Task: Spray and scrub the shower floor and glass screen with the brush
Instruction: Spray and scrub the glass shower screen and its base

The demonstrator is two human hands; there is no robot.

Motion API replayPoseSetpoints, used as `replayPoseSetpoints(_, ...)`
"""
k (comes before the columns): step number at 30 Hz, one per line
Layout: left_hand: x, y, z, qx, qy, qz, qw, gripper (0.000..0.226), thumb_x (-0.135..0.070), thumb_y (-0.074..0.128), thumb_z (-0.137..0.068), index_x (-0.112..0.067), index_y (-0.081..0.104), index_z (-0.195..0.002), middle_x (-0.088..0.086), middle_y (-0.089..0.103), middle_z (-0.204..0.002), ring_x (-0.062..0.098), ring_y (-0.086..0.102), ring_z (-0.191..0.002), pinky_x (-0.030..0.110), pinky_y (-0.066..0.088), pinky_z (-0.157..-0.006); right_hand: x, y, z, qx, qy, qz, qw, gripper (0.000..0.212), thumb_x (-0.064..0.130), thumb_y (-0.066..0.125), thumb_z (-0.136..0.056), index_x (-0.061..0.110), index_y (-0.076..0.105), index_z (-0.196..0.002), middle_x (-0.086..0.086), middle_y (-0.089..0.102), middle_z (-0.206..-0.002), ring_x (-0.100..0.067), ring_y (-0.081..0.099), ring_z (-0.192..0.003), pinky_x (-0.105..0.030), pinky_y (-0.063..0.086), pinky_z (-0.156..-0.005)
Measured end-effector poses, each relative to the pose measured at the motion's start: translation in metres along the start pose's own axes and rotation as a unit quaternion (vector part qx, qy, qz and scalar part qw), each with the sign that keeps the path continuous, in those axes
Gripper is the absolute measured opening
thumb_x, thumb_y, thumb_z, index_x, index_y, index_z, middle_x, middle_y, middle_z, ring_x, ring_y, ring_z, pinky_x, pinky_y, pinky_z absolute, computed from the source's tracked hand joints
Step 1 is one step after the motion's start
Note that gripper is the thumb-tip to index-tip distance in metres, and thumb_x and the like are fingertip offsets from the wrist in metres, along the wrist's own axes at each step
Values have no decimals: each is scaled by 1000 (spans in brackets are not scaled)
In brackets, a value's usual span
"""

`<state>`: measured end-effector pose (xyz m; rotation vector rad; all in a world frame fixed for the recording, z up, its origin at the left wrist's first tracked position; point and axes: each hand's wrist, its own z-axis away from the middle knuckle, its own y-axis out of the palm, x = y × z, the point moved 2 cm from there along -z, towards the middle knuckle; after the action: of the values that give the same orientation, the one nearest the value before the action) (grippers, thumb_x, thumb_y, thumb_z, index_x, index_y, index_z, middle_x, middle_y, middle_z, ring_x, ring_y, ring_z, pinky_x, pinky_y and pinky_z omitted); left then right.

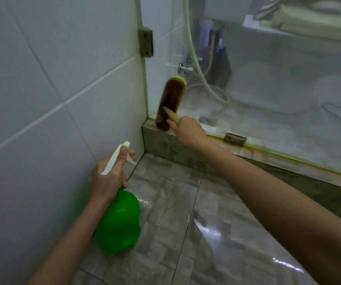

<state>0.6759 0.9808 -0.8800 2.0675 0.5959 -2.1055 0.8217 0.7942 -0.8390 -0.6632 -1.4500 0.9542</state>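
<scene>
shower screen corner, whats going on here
A person is cleaning the glass screen. The right hand grips the handle of a brush, whose bristle head is at the screen's lower corner next to the white wall, just above the tiled kerb. The brush is blurred, so contact with the glass is hard to confirm. The left hand holds a green spray bottle by its white trigger head, low over the glossy floor tiles. The glass looks hazy.
</scene>
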Motion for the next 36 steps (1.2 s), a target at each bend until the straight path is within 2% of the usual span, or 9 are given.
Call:
replayPoseSetpoints(7, -9, 14, 8, 12, -6, -3, 1000, 41, -79, 43, -79, -51, 73, -79, 17, 74, -96, 16, 47, -37, 33, 44, -56, 4, -44, 6, 52, 11, 105, 993, 34, 40, 49, -97, 8, 48, -85, -9, 54, -83, -23, 53, -70, -33, 42, -63)
replayPoseSetpoints(9, -13, 19, 8, 12, -9, 7, 1000, 32, -76, 46, -80, -57, 71, -76, 12, 75, -94, 16, 46, -37, 35, 44, -56, 18, -55, -5, 89, 14, 106, 990, 25, 28, 60, -91, 4, 56, -95, -8, 55, -78, -20, 54, -65, -33, 48, -62)
replayPoseSetpoints(12, -16, 22, 10, 12, -6, 1, 1000, 32, -72, 48, -84, -54, 73, -77, 18, 74, -94, 15, 47, -37, 35, 45, -55, 19, -72, -3, 143, 9, 60, 988, 49, 17, 67, -85, 7, 43, -127, -11, 58, -92, -23, 61, -70, -34, 56, -61)
replayPoseSetpoints(15, -20, 21, 12, 15, -2, 4, 1000, 32, -77, 45, -80, -58, 71, -78, 24, 73, -96, 17, 48, -39, 37, 45, -57, -7, -89, 21, 20, -55, 232, 971, 50, 33, 64, -88, 17, 41, -129, -10, 59, -108, -30, 64, -88, -40, 53, -68)
replayPoseSetpoints(18, -22, 18, 12, 18, -2, 7, 1000, 27, -74, 45, -81, -63, 70, -77, 20, 74, -97, 16, 47, -38, 35, 43, -56, -37, -88, 48, -104, -58, 382, 916, 38, 52, 46, -94, 17, 53, -107, -6, 63, -96, -27, 63, -83, -33, 41, -62)
replayPoseSetpoints(25, -23, 20, 15, 16, 9, -5, 1000, 28, -73, 46, -83, -61, 70, -79, 24, 72, -99, 15, 49, -38, 34, 44, -54, 19, -27, -6, -59, -114, 308, 943, 42, 50, 39, -99, 13, 56, -112, -7, 65, -102, -27, 63, -89, -34, 39, -64)
replayPoseSetpoints(30, -34, 15, 21, 4, 19, 5, 1000, 30, -60, 45, -94, -60, 70, -78, -5, 76, -95, 12, 47, -38, 26, 41, -50, -91, -45, 67, -84, -10, 185, 979, 45, 57, 32, -97, 17, 50, -108, 2, 55, -74, -16, 55, -57, -33, 52, -51)
replayPoseSetpoints(33, -35, 18, 27, 13, 18, 11, 1000, 26, -68, 46, -88, -61, 70, -78, 1, 76, -93, 14, 46, -38, 27, 41, -51, -110, -56, 83, -98, 27, 215, 971, 42, 56, 31, -97, 18, 47, -105, 0, 56, -76, -20, 53, -57, -33, 49, -52)
replayPoseSetpoints(36, -31, 22, 31, 21, 24, -4, 999, 34, -72, 46, -85, -51, 73, -82, 18, 74, -91, 15, 48, -38, 30, 43, -52, -50, -38, 37, -90, -39, 233, 968, 37, 51, 36, -98, 17, 51, -105, -8, 64, -97, -29, 61, -77, -33, 42, -60)
